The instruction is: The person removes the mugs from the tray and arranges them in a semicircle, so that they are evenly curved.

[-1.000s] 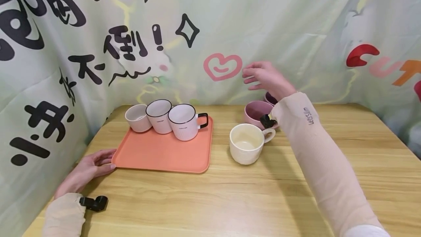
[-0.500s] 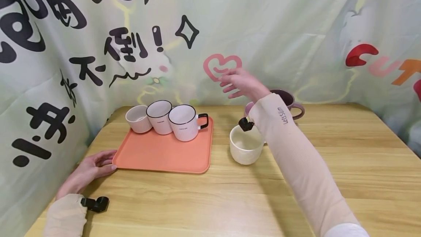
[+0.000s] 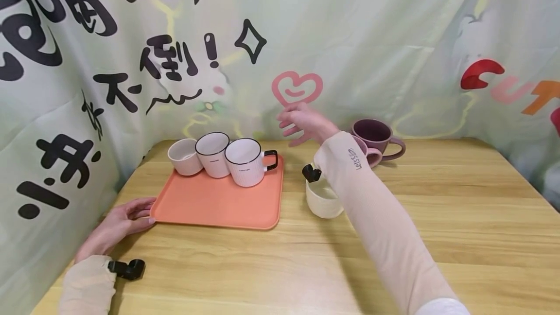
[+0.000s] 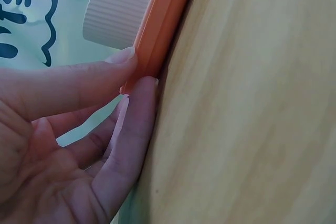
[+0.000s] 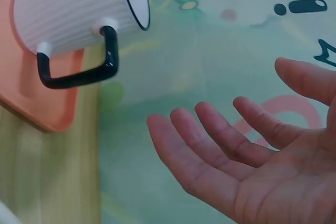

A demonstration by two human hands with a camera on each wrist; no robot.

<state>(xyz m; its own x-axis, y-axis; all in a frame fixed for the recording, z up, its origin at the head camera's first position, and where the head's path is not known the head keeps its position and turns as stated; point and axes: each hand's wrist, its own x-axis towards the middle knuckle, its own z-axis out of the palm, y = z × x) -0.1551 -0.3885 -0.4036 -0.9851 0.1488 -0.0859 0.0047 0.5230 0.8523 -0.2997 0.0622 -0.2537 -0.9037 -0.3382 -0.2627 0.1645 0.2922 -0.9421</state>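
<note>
Tray [image 3: 218, 203] edge touches left fingers [image 3: 140, 215] — right fingers [image 3: 290, 125] well apart.

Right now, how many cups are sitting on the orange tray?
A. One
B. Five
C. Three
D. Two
C: three cups stand in a row along the far edge of the orange tray: a small plain cup, a black-rimmed cup and a ribbed mug with a black handle.

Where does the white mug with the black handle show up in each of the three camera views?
Head: mug at the tray's far right corner, handle pointing right.
Left wrist: not in view.
Right wrist: mug upper left, lying sideways in the picture, handle down.
Shared landmark: the orange tray, in all three views.
</note>
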